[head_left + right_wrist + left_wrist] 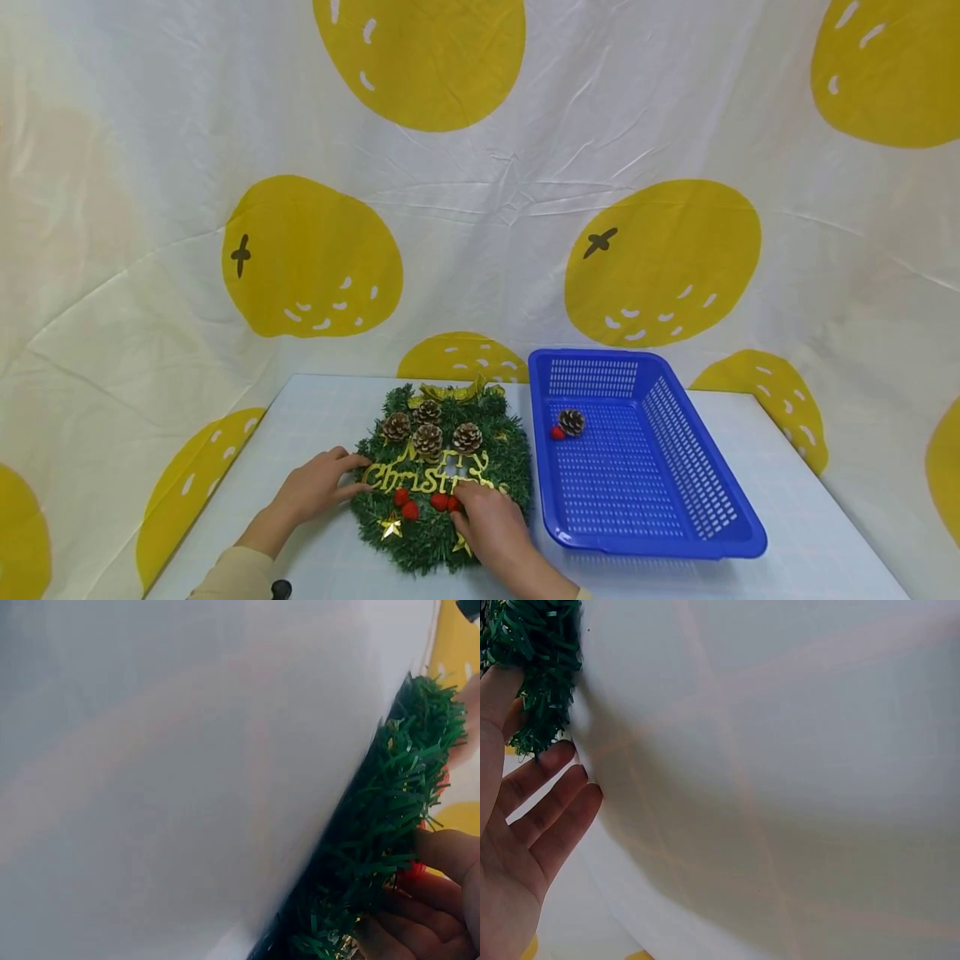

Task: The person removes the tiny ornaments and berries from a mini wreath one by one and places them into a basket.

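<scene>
Head view: wreath [441,475] flat on table [787,517], just left of blue basket [645,454] holding pine cone [572,422] and red berry [557,432]. Left hand [315,490] rests on wreath's left edge, fingers straight. Right hand [491,521] pinches red berry [453,503] on wreath.

Left wrist view: left hand [517,840] fingers relaxed, apart, touching green needles [536,660].

Right wrist view: right hand [431,900] fingers curled against wreath [382,847]; red visible at fingertips.

Bare hands, with a beige sleeve [232,579] on the left arm.
</scene>
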Demonstrator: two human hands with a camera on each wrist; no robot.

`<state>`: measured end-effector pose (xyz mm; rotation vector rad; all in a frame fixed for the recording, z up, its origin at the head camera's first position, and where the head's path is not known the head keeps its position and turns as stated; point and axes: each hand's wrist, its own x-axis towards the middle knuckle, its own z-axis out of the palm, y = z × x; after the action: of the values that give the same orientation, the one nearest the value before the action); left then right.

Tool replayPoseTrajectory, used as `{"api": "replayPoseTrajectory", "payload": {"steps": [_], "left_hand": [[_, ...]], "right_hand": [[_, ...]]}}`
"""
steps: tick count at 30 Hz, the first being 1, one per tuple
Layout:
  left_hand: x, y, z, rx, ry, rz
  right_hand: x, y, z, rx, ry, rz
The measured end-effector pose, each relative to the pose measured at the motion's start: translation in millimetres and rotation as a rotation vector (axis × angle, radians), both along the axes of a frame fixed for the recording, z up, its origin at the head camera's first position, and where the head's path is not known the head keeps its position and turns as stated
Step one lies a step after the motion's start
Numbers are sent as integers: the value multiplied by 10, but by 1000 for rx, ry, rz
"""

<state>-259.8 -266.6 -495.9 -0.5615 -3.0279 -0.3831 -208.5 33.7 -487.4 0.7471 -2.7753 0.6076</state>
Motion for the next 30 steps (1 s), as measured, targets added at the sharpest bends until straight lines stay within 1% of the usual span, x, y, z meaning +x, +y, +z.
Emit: {"api": "replayPoseTrajectory", "payload": {"steps": [11,18,24,27,30], "left_hand": [[3,11,12,-1,-6,5],[1,-4,-6,-4,-9,7],[-3,-6,-6,-3,-2,0],[-4,-6,-8,-5,-2,2],[-4,-8,-16,-11,-1,4]], "right_hand": [[21,0,23,-37,-19,-22],[10,16,16,-99,-33,-20],[-21,26,29,-146,2,-20],[-38,26,65,-183,24,-25],[-52,23,117,-218,27,-33]]}}
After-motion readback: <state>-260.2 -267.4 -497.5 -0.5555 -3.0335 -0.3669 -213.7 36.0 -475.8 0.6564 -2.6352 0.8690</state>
